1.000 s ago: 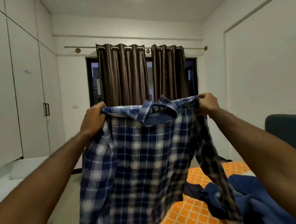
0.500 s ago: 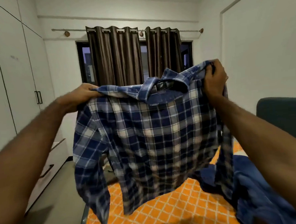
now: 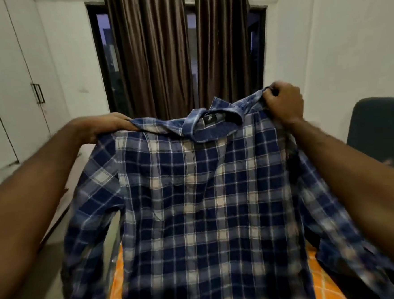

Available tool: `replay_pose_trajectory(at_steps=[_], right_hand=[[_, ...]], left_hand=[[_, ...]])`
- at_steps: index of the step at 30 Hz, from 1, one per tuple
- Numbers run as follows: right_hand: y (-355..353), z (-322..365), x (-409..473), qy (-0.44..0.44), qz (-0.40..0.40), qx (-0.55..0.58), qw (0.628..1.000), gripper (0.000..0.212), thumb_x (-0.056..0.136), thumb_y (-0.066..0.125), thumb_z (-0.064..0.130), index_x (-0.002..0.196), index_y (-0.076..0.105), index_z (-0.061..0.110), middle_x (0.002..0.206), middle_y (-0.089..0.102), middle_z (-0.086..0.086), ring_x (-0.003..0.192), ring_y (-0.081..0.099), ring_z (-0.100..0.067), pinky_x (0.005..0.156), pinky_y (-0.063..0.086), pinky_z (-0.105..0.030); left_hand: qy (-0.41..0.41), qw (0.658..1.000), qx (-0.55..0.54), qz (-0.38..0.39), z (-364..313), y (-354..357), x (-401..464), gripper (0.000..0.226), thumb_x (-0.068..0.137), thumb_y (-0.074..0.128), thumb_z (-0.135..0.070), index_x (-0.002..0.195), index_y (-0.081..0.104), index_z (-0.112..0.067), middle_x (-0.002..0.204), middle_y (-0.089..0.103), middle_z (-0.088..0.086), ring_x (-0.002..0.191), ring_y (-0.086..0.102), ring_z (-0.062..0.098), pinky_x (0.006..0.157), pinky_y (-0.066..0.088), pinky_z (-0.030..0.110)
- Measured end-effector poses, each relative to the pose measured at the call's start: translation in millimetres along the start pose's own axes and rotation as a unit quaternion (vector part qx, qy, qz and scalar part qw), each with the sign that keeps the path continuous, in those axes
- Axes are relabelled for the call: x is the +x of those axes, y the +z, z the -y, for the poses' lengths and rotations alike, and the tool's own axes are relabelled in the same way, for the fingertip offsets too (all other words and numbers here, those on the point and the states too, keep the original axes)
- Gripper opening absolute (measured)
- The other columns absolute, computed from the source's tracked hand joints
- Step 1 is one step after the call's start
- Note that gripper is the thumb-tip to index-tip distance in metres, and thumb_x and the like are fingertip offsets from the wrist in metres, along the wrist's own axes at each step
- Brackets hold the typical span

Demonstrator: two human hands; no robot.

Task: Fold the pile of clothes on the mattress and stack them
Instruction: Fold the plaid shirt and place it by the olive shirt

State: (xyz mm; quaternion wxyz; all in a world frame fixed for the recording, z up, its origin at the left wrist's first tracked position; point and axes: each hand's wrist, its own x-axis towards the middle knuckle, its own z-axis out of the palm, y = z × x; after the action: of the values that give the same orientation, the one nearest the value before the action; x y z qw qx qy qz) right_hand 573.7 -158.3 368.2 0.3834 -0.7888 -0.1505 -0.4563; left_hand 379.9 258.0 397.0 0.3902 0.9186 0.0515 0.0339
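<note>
A blue and white plaid shirt point(image 3: 202, 207) hangs spread out in front of me, collar up, its inner label showing. My left hand point(image 3: 107, 126) grips the shirt's left shoulder, and my right hand point(image 3: 282, 102) grips the right shoulder, a little higher. The shirt's body and both sleeves drape down over the orange patterned mattress point(image 3: 324, 287), which shows only in strips beside the cloth. The rest of the clothes pile is hidden behind the shirt.
Brown curtains point(image 3: 175, 52) cover a dark window straight ahead. White wardrobe doors point(image 3: 6, 76) with a black handle line the left wall. A dark teal headboard point(image 3: 381, 127) stands at the right. Grey floor lies at the lower left.
The view has tilted down and the shirt has come lower and closer over the mattress. Both hands still hold its shoulders. The blue clothes at the right are now hidden.
</note>
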Motion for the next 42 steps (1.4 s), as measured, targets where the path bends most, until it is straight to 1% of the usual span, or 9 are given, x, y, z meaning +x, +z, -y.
replay_pose_trajectory(at_steps=[7,13,19,22,27,30,35,39,42], right_hand=[[154,-89,-71,0.103,0.186,-0.109,0.971,0.026,0.093,0.053,0.023,0.100,0.073,0.009,0.101,0.072,-0.021,0.096,0.066,-0.041,0.081,0.053,-0.045],[282,-183,-120,0.177,0.236,-0.086,0.952,0.023,0.095,0.054,0.014,0.100,0.072,0.000,0.105,0.071,-0.024,0.102,0.065,-0.039,0.085,0.049,-0.041],[393,-269,-166,0.247,0.278,-0.032,0.928,0.036,0.095,0.051,0.001,0.129,0.063,0.000,0.133,0.062,-0.020,0.128,0.055,-0.031,0.102,0.038,-0.028],[419,-303,-201,0.177,0.369,-0.007,0.912,0.077,0.090,0.053,-0.007,0.159,0.023,0.009,0.164,0.015,-0.023,0.153,0.017,-0.035,0.109,0.030,-0.026],[395,-334,-291,0.041,0.561,-0.117,0.818,0.084,0.100,0.062,0.028,0.161,0.006,0.011,0.168,0.000,-0.015,0.153,0.013,-0.038,0.114,0.033,-0.057],[352,-326,-337,0.005,0.533,-0.186,0.825,0.075,0.100,0.059,0.037,0.159,0.020,0.012,0.164,0.020,-0.014,0.144,0.031,-0.041,0.109,0.038,-0.059],[246,-296,-387,0.202,0.436,-0.249,0.841,0.068,0.093,0.063,0.043,0.148,0.036,0.013,0.144,0.040,-0.019,0.129,0.041,-0.044,0.103,0.038,-0.057],[174,-277,-405,0.361,0.457,-0.125,0.803,0.069,0.090,0.072,0.046,0.136,0.044,0.004,0.128,0.054,-0.012,0.116,0.055,-0.036,0.095,0.048,-0.050],[140,-262,-415,0.458,0.488,-0.048,0.741,0.041,0.089,0.075,0.035,0.107,0.061,0.001,0.106,0.064,-0.012,0.096,0.064,-0.033,0.086,0.055,-0.048]], left_hand=[[0.006,0.946,0.293,-0.138,134,89,139,0.005,0.088,0.065,-0.027,0.085,0.068,-0.027,0.099,0.071,0.008,0.084,0.063,0.024,0.079,0.054,0.040],[-0.007,0.880,0.423,-0.216,223,165,241,0.019,0.088,0.068,-0.028,0.101,0.076,-0.018,0.104,0.061,0.015,0.095,0.060,0.038,0.074,0.050,0.044],[-0.103,0.926,0.318,-0.177,320,233,353,0.027,0.088,0.057,-0.031,0.100,0.070,-0.011,0.094,0.069,0.020,0.086,0.067,0.040,0.077,0.057,0.048],[-0.113,0.962,0.202,-0.142,369,270,374,0.042,0.092,0.052,-0.037,0.128,0.057,-0.015,0.117,0.066,0.020,0.105,0.064,0.039,0.092,0.054,0.050],[-0.045,0.975,0.215,-0.031,427,338,330,0.060,0.097,0.058,-0.030,0.147,0.033,-0.006,0.144,0.043,0.023,0.127,0.047,0.044,0.104,0.042,0.060],[-0.057,0.947,0.316,-0.029,442,365,280,0.061,0.100,0.052,-0.040,0.150,0.033,-0.013,0.159,0.029,0.016,0.142,0.033,0.041,0.110,0.030,0.067],[-0.137,0.941,0.296,-0.097,418,385,170,0.064,0.096,0.062,-0.042,0.147,0.036,-0.013,0.158,0.024,0.018,0.136,0.032,0.047,0.100,0.036,0.069],[-0.272,0.948,0.092,-0.135,386,386,87,0.088,0.087,0.077,-0.037,0.149,0.026,0.000,0.143,0.036,0.031,0.122,0.045,0.051,0.098,0.043,0.060],[-0.335,0.938,-0.040,-0.078,371,381,42,0.073,0.087,0.078,-0.028,0.137,0.035,0.003,0.121,0.048,0.017,0.115,0.054,0.042,0.084,0.047,0.049]])
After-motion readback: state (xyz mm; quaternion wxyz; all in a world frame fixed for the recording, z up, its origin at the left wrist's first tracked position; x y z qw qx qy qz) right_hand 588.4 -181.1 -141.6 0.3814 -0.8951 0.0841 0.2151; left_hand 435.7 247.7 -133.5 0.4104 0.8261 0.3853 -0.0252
